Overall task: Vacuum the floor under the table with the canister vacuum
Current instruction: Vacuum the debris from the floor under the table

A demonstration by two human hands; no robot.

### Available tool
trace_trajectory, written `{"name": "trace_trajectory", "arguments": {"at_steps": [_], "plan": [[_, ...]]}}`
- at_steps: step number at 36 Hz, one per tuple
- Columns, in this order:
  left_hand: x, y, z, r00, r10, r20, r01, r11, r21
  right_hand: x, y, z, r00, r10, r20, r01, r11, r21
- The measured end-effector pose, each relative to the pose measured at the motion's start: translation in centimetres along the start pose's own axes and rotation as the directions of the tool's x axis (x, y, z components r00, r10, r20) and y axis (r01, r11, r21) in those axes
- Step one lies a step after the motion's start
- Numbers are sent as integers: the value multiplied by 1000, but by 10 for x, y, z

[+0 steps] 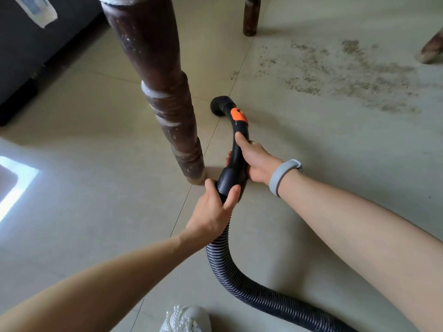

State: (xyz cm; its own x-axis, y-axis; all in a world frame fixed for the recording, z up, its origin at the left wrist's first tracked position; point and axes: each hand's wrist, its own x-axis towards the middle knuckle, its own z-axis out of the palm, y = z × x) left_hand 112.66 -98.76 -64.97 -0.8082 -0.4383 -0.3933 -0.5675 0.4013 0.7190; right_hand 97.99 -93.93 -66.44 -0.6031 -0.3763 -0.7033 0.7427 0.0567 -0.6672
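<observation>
Both hands were wrapped around the vacuum: the right hand gripped the curved black handle mid-length, thumb laid along the top, and the left hand clutched the collar where the ribbed hose joins. The round nozzle sat on the floor just beside the near table leg, short of the dirt patch. Rigid handle, floppy hose, probably light, so that two-point hold looked right for steering.
</observation>
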Motion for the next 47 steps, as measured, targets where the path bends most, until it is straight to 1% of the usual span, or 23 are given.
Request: {"name": "trace_trajectory", "arguments": {"at_steps": [3,6,10,15,22,25,30,33,40,47], "plan": [[-11,1,5,1000,-1,12,1,1000,-23,-9,0,-4,999,26,28,-25,1000,-19],[-18,5,12,1000,10,27,-8,997,-72,-15,-1,-10,999,20,30,-18,998,-64],[-18,14,22,999,23,41,-18,993,-116,-16,-7,-19,998,-33,-48,26,991,-128],[-1,27,30,995,61,75,-53,993,-106,-8,-20,-36,983,-101,-156,71,979,-189],[24,41,41,993,75,88,-65,991,-116,9,-36,-50,955,-174,-240,106,957,-271],[34,42,43,991,81,106,-69,991,-113,16,-39,-53,950,-187,-250,114,954,-278],[47,45,51,986,108,127,-95,990,-107,20,-47,-62,934,-224,-277,152,954,-257],[54,50,58,982,131,134,-119,989,-92,21,-52,-73,924,-225,-308,167,965,-202],[65,63,84,965,162,206,-157,987,-39,19,-53,-113,871,-228,-436,193,973,-126],[72,82,113,938,206,280,-210,978,-17,16,-53,-156,797,-218,-564,197,975,-100]]}}
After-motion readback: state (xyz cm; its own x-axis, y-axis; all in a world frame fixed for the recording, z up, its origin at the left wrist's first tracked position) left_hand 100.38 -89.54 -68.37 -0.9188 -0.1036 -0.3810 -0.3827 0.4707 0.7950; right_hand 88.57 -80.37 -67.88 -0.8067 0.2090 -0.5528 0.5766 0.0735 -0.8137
